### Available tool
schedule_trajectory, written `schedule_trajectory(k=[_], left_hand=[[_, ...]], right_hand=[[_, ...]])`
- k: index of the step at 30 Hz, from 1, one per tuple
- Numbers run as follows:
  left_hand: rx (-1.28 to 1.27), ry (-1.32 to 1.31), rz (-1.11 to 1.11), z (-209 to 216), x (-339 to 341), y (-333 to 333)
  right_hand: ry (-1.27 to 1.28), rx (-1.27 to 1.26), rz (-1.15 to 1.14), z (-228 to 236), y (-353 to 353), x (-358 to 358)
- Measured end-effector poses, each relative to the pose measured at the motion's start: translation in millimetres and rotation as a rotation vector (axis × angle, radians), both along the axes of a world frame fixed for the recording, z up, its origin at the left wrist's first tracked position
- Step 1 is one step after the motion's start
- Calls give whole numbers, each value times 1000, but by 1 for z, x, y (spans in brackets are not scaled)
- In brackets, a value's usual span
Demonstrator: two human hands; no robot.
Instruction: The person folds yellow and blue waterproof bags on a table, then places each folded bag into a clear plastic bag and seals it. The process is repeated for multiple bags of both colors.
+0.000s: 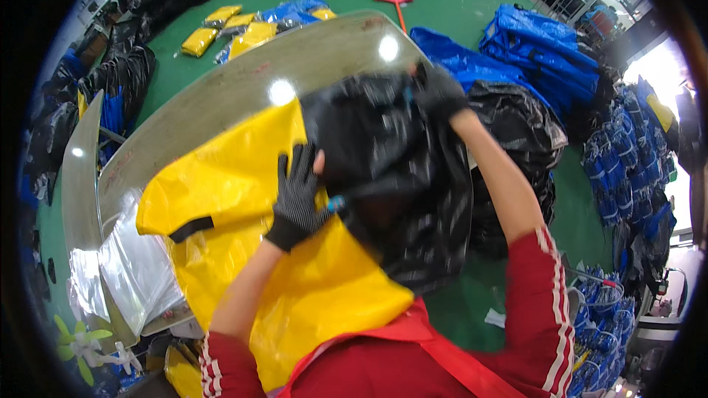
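A large yellow and black piece of glossy coated fabric (214, 151) lies over the table in front of me, its near yellow edge hanging toward my body. A short black strip (191, 229) crosses the yellow part at the left. My left hand (299, 195), in a dark striped glove, rests flat with fingers spread where yellow meets black. Something blue shows at its thumb tip. At the far right corner of the black part, my gloved right hand (436, 92) is closed on the fabric, slightly blurred. Its fingertips are partly hidden.
Clear plastic sheets (140, 273) lie at the pale table's (243, 66) left end. Yellow and blue packs (254, 29) sit on the green floor beyond. Black folded material (516, 125) and blue material (538, 51) are piled at the right. A red-handled broom (398, 0) is behind the table.
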State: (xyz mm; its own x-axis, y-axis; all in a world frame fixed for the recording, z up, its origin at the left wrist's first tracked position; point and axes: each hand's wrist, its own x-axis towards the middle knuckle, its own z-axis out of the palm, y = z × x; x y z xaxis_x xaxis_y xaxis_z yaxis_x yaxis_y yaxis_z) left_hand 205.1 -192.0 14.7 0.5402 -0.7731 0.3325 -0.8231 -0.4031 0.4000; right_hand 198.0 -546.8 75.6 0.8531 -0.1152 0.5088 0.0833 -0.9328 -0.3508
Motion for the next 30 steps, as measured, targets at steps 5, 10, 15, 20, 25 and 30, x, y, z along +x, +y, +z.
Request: schedule_trajectory(k=[5, 10, 15, 20, 25, 30], left_hand=[[198, -152, 77, -17, 26, -26], [127, -212, 115, -33, 27, -30], [93, -178, 62, -25, 23, -27], [-2, -147, -164, -42, -1, -63], [31, 124, -448, -56, 35, -1], [334, 909, 81, 19, 61, 251]], right_hand=[[206, -653, -94, -33, 3, 76], [281, -366, 93, 20, 32, 22], [518, -493, 769, 99, 106, -134], [401, 39, 833, 28, 77, -121], [824, 197, 528, -36, 31, -22], [833, 202, 374, -51, 23, -9]])
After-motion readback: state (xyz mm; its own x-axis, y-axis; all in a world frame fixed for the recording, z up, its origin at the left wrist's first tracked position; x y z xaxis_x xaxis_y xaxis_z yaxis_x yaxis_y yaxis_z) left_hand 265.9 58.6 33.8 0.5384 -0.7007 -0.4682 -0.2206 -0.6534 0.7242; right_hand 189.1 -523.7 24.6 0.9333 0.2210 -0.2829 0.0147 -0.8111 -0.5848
